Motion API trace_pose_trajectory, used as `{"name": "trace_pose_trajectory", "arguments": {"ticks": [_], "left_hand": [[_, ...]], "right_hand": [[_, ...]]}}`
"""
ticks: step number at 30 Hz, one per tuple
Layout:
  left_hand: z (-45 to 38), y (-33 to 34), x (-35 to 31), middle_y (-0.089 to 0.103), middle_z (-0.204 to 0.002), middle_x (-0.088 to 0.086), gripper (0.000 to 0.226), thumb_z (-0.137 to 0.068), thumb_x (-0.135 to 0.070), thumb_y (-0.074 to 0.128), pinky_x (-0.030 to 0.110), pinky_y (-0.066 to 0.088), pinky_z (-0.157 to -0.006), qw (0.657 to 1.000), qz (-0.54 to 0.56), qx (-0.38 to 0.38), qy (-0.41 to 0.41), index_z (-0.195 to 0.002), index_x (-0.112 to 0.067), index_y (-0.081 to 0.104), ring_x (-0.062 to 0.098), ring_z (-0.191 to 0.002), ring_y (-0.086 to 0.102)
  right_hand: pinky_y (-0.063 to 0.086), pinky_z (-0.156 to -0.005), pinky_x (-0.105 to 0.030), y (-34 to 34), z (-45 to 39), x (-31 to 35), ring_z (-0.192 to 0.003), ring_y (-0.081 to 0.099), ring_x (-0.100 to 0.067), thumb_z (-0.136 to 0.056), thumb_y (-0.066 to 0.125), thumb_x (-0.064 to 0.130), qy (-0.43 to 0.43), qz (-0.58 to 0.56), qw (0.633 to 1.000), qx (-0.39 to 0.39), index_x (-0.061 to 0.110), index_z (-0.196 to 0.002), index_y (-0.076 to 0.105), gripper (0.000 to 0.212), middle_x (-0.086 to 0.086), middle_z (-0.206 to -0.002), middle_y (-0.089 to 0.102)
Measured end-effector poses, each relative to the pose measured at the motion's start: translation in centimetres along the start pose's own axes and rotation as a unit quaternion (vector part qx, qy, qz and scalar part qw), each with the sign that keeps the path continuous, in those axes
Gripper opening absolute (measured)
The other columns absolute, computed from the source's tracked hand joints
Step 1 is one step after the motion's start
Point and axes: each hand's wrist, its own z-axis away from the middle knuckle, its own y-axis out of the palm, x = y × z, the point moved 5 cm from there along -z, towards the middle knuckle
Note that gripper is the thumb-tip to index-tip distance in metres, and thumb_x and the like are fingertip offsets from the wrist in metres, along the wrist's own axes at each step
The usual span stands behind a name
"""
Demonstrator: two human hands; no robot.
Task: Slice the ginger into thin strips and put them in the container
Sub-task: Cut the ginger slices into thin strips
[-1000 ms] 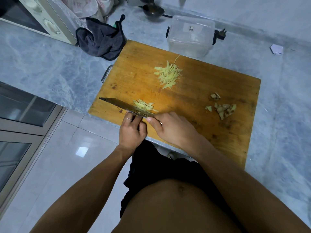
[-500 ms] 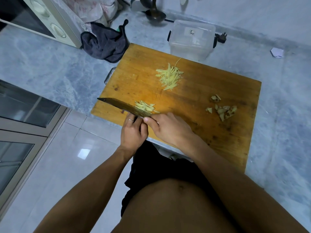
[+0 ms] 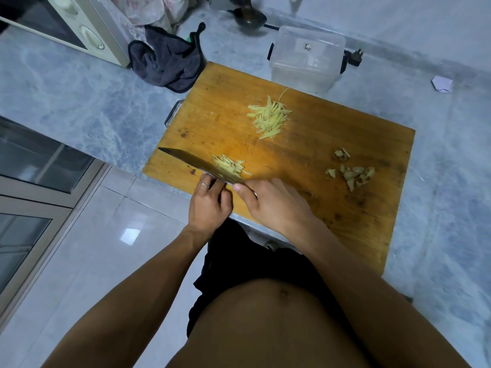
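Ginger on blade (image 3: 229, 166): small heap of pale strips on the flat of the cleaver (image 3: 202, 166), at the near left of the cutting board (image 3: 305, 155). Second, larger strip pile (image 3: 269, 118) lies further in, toward the far middle of the board. Peel and trimmings (image 3: 350, 171) sit at the board's right, well apart from both piles.

Left hand (image 3: 210, 205) is at the near end of the cleaver, fingers curled; the handle itself is hidden, so the grasp cannot be confirmed. Right hand (image 3: 271, 203) is just beside it, thumb tip at the blade's near edge; whether it holds anything cannot be told.

Container (image 3: 305, 59): clear plastic, off the board's far edge, on the marbled surface (image 3: 79, 96). No legible writing on it.

Dark cloth (image 3: 167, 62) far left of board; microwave (image 3: 66, 25) beyond it.
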Motion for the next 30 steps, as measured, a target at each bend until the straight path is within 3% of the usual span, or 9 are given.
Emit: {"name": "trace_pose_trajectory", "arguments": {"ticks": [5, 9, 12, 15, 18, 22, 27, 30], "left_hand": [[0.0, -0.2, -0.1, 0.063, -0.089, 0.020, 0.025, -0.087, -0.009, 0.046, 0.036, 0.050, -0.061, 1.000, -0.002, -0.004, 0.000, -0.087, 0.001, 0.069, 0.034, -0.088, 0.056], [0.0, -0.5, -0.4, 0.066, -0.100, 0.023, 0.016, -0.082, 0.001, 0.056, 0.035, 0.050, -0.062, 1.000, -0.002, -0.005, -0.004, -0.088, 0.002, 0.070, 0.039, -0.091, 0.062], [-0.1, -0.4, -0.3, 0.066, -0.103, 0.023, 0.016, -0.081, 0.001, 0.057, 0.035, 0.051, -0.063, 1.000, 0.003, 0.003, -0.023, -0.089, 0.001, 0.071, 0.039, -0.091, 0.062], [0.1, -0.4, -0.3, 0.066, -0.094, 0.023, 0.013, -0.081, 0.000, 0.058, 0.034, 0.050, -0.061, 1.000, -0.008, 0.003, -0.017, -0.084, 0.002, 0.070, 0.038, -0.086, 0.060], [0.0, -0.6, -0.4, 0.065, -0.090, 0.022, 0.029, -0.087, -0.017, 0.047, 0.037, 0.052, -0.068, 0.999, 0.000, 0.026, -0.032, -0.083, 0.004, 0.068, 0.036, -0.086, 0.059], [-0.1, -0.9, -1.4, 0.060, -0.066, 0.018, 0.023, -0.083, -0.004, 0.049, 0.035, 0.051, -0.055, 0.996, -0.024, -0.059, 0.056, -0.063, 0.004, 0.059, 0.030, -0.077, 0.043], [-0.1, 0.1, 0.7, 0.059, -0.070, 0.021, 0.029, -0.088, -0.012, 0.046, 0.035, 0.040, -0.059, 0.998, 0.011, -0.047, -0.046, -0.068, 0.002, 0.060, 0.028, -0.080, 0.045], [-0.2, -0.2, 0.2, 0.057, -0.074, 0.023, 0.028, -0.089, -0.014, 0.045, 0.034, 0.031, -0.058, 0.998, 0.018, -0.031, -0.050, -0.070, 0.002, 0.060, 0.028, -0.079, 0.043]], "right_hand": [[0.032, -0.060, -0.034, 0.3, -0.3, -0.2, -0.082, 0.057, -0.038, -0.104, 0.031, 0.053, -0.001, -0.007, 1.000, 0.001, 0.021, -0.090, 0.060, 0.045, -0.003, -0.074, 0.049], [0.033, -0.062, -0.033, 0.6, -0.6, -0.2, -0.089, 0.060, -0.038, -0.104, 0.030, 0.053, -0.013, 0.005, 1.000, -0.004, 0.020, -0.102, 0.066, 0.049, -0.010, -0.087, 0.062], [0.030, -0.061, -0.033, 0.8, -0.8, -0.2, -0.086, 0.059, -0.038, -0.103, 0.031, 0.053, -0.013, 0.004, 1.000, -0.002, 0.019, -0.101, 0.065, 0.048, -0.008, -0.083, 0.056], [0.031, -0.063, -0.033, 1.2, -1.0, -0.3, -0.091, 0.059, -0.040, -0.103, 0.031, 0.054, -0.013, 0.007, 1.000, 0.000, 0.020, -0.105, 0.065, 0.048, -0.012, -0.093, 0.063], [0.033, -0.062, -0.034, 1.5, -1.1, -0.4, -0.090, 0.060, -0.041, -0.103, 0.031, 0.053, -0.019, 0.005, 1.000, -0.001, 0.018, -0.104, 0.063, 0.048, -0.013, -0.094, 0.065], [0.030, -0.063, -0.033, 1.7, -1.1, -0.6, -0.091, 0.059, -0.041, -0.103, 0.031, 0.054, -0.023, 0.010, 1.000, -0.002, 0.018, -0.103, 0.062, 0.048, -0.013, -0.095, 0.064], [0.030, -0.065, -0.034, 2.1, -2.5, -0.3, -0.097, 0.059, -0.040, -0.103, 0.029, 0.055, -0.017, 0.011, 1.000, 0.009, 0.018, -0.110, 0.063, 0.050, -0.014, -0.102, 0.065], [0.033, -0.063, -0.034, 2.1, -3.0, -0.1, -0.092, 0.061, -0.039, -0.103, 0.030, 0.054, -0.021, 0.009, 1.000, 0.007, 0.016, -0.110, 0.064, 0.051, -0.013, -0.098, 0.066]]}}
